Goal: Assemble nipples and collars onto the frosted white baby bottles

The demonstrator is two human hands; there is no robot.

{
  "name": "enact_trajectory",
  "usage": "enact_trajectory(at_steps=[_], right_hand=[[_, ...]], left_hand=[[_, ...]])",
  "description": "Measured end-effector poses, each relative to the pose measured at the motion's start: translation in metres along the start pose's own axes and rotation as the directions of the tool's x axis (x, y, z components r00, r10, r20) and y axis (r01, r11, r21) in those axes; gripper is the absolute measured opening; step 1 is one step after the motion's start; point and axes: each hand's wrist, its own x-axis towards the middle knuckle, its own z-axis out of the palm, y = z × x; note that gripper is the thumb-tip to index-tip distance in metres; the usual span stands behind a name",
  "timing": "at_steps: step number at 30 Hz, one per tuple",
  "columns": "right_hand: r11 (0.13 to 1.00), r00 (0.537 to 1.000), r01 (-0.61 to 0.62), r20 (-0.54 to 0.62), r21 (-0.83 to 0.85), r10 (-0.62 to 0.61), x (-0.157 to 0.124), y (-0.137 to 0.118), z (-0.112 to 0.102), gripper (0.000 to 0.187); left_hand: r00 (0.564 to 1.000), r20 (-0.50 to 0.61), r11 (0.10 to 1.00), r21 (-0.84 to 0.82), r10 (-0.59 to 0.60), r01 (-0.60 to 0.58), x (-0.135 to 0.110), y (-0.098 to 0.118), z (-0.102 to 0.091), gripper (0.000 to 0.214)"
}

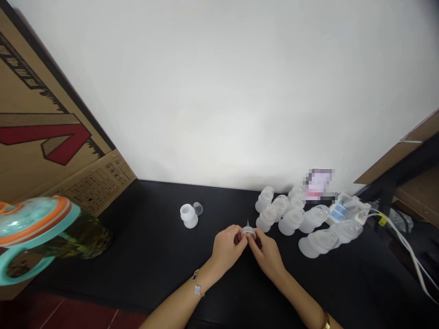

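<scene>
held item: clear bottle teat with collar [248, 232], pinched between both hands, just above the desk [137, 269]
long axis: teat tip points up and away from the person; collar ring lies roughly flat below it
left hand [226, 249]: fingers closed on the collar's left side, gold-chain bracelet [196, 282] on wrist
right hand [267, 256]: fingers closed on the collar's right side, gold wristband [326, 321] on wrist
nearer hand: neither clearly; piece sits between the two, hands almost touching
right of hands: frosted bottle bodies [291, 221] in a loose cluster, nearest one just beside the right hand; power strip [343, 211] and white cable [408, 251] beyond
ahead-left of hands: frosted bottle [189, 215] with clear cap [198, 209] beside it
far left of hands: teal-and-orange sippy cup [30, 224]; cardboard box [44, 114]
ahead-right of hands: pink label [318, 185], blurred, unreadable
</scene>
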Motion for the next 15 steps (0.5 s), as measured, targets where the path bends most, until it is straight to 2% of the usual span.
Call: enact_trajectory(at_steps=[15], right_hand=[[1.000, 1.000, -0.014, 0.004, -0.021, 0.014, 0.0014, 0.0029, 0.0016, 0.035]], left_hand=[[1.000, -0.004, 1.000, -0.002, -0.009, 0.009, -0.0005, -0.0018, 0.0011, 0.021]])
